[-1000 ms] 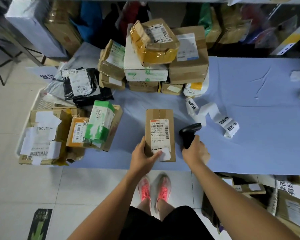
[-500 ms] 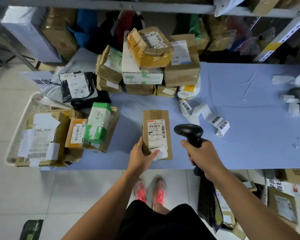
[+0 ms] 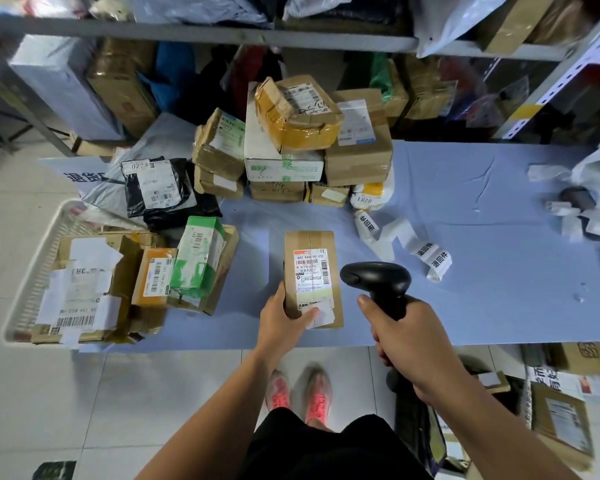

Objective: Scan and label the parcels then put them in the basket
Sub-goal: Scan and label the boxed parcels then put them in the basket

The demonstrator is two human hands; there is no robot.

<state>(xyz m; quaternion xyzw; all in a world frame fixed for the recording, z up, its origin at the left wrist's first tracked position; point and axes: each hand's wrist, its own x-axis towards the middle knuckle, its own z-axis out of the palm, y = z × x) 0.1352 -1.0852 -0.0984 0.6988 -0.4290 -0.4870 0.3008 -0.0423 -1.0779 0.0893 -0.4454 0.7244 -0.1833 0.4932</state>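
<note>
A small brown cardboard parcel (image 3: 312, 244) with a white shipping label lies on the blue table near its front edge. My left hand (image 3: 283, 320) grips the parcel's near left corner, thumb on a small white sticker. My right hand (image 3: 406, 337) holds a black barcode scanner (image 3: 378, 282) just right of the parcel, its head pointing left at the label, which looks lit. A white basket (image 3: 37, 271) at the table's left end holds several labelled parcels.
A pile of cardboard parcels (image 3: 291, 143) and a black bag (image 3: 156, 188) sit at the back of the table. A strip of white labels (image 3: 413, 244) lies right of the parcel. Shelving stands behind, boxes on the floor at right.
My right hand lifted the scanner off the table and turned its head toward the parcel's label. My left hand stayed on the parcel.
</note>
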